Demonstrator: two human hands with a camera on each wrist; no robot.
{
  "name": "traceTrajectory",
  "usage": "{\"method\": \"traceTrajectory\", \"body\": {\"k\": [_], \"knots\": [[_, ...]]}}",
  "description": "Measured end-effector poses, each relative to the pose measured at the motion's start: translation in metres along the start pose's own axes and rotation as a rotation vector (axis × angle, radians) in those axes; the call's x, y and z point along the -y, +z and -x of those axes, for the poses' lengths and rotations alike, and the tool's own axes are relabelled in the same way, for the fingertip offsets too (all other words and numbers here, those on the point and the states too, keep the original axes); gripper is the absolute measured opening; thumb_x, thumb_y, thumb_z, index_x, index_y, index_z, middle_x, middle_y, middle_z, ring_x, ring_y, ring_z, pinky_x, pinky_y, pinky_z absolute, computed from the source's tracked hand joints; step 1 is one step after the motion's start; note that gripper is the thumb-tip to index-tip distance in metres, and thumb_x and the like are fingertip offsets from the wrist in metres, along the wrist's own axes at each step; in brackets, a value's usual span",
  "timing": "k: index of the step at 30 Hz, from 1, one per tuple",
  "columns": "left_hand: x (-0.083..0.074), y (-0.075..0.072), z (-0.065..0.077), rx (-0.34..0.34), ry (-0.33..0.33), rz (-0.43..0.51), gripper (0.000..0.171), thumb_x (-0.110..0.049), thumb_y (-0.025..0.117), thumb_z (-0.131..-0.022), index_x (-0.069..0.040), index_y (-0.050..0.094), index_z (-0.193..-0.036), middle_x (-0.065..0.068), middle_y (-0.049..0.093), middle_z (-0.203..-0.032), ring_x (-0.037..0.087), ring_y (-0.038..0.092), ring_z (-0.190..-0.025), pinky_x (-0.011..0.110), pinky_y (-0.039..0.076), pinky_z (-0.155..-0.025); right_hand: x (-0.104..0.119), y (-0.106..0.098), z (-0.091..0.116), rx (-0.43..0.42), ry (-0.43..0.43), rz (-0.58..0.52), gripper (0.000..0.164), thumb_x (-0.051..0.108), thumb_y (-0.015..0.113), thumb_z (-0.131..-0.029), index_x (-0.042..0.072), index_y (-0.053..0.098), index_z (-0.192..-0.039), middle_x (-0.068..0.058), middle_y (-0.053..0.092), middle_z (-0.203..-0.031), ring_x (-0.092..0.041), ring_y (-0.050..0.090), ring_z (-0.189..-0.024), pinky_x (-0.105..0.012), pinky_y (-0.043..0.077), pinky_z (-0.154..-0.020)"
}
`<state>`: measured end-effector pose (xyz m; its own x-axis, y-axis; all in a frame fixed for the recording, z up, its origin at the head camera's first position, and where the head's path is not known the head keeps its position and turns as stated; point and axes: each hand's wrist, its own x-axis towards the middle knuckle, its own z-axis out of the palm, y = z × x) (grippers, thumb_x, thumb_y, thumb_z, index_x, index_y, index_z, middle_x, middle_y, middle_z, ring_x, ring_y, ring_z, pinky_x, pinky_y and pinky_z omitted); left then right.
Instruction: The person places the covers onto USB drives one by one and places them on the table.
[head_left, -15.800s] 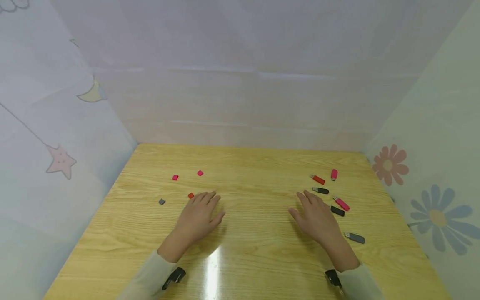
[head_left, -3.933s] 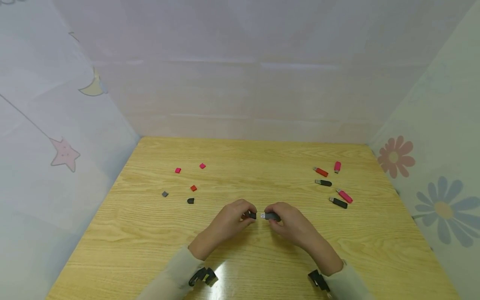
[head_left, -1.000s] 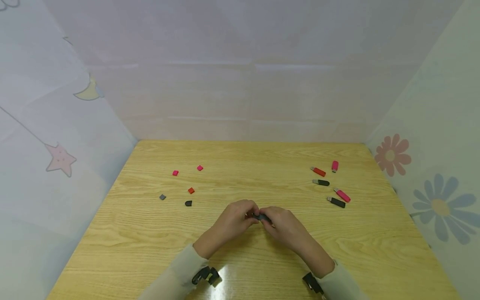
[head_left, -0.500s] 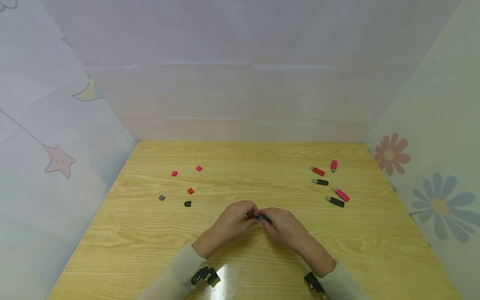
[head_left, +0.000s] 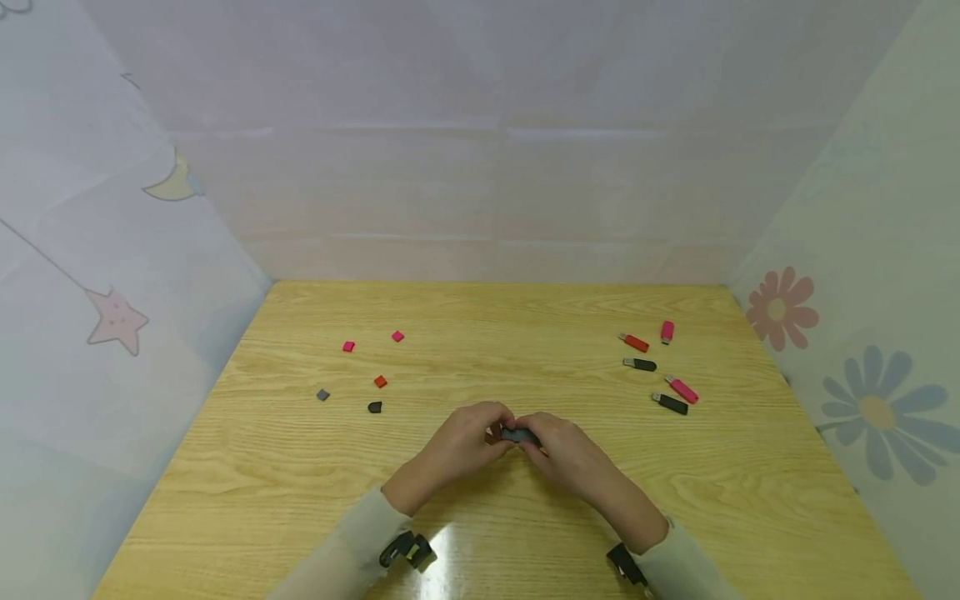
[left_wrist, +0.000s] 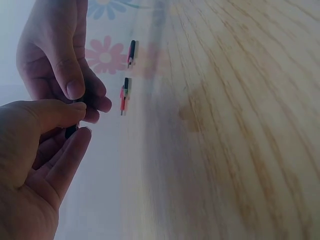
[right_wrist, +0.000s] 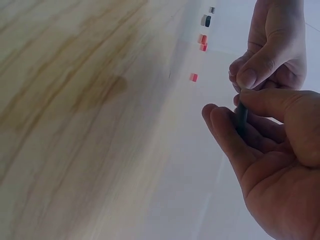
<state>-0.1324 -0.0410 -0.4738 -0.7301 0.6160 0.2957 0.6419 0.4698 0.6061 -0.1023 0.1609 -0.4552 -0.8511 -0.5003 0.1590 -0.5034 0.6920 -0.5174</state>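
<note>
Over the front middle of the table, the fingertips of both hands meet at one small USB stick. My right hand [head_left: 566, 450] pinches the grey USB stick [head_left: 522, 436] between thumb and fingers; its body shows in the right wrist view as a dark strip under the thumb. From the other end my left hand [head_left: 465, 442] pinches a dark cap [left_wrist: 71, 131], mostly covered by its fingers. The stick's metal plug is out of sight, and cap and stick are end to end between the hands.
Loose caps lie on the left: two pink [head_left: 348, 347], a red cap [head_left: 381, 382], a grey cap [head_left: 322, 395] and a black cap [head_left: 375, 407]. On the right lie uncapped USB sticks: a red stick [head_left: 635, 342], pink sticks [head_left: 682, 389] and black sticks [head_left: 670, 404].
The grey stick has left the table's right side for my right hand. Cap and stick, apart 3.9 s ago with the plug showing, have come together. Over the last second the hands barely move.
</note>
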Motion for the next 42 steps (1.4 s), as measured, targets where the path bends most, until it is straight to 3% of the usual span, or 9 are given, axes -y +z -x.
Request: {"method": "traceTrajectory", "body": {"k": [12, 32, 42], "knots": [[0.002, 0.004, -0.004, 0.021, -0.036, 0.036, 0.018, -0.01, 0.079, -0.089, -0.011, 0.066, -0.101, -0.002, 0.07, -0.096, 0.004, 0.065, -0.083, 0.014, 0.051, -0.069, -0.002, 0.001, 0.001, -0.013, 0.058, 0.047, 0.022, 0.006, 0.075, -0.091, 0.005, 0.068, -0.112, -0.007, 0.071, -0.108, -0.019, 0.069, -0.097, -0.035, 0.058, -0.079], [0.007, 0.007, -0.005, 0.021, -0.042, 0.053, 0.017, -0.007, 0.079, -0.088, -0.011, 0.065, -0.098, 0.0, 0.071, -0.093, 0.008, 0.066, -0.08, 0.016, 0.051, -0.067, -0.006, 0.0, 0.001, -0.04, 0.167, 0.064, 0.016, 0.006, 0.078, -0.087, 0.011, 0.072, -0.101, 0.0, 0.071, -0.101, -0.015, 0.067, -0.094, -0.036, 0.057, -0.082], [0.012, 0.012, -0.006, 0.039, -0.062, 0.024, 0.017, -0.008, 0.08, -0.088, -0.011, 0.067, -0.096, -0.001, 0.071, -0.091, 0.008, 0.066, -0.079, 0.016, 0.051, -0.068, -0.012, 0.004, -0.003, 0.007, 0.191, 0.082, 0.013, 0.007, 0.078, -0.087, 0.013, 0.073, -0.098, 0.003, 0.067, -0.096, -0.01, 0.062, -0.086, -0.033, 0.055, -0.077]]}}
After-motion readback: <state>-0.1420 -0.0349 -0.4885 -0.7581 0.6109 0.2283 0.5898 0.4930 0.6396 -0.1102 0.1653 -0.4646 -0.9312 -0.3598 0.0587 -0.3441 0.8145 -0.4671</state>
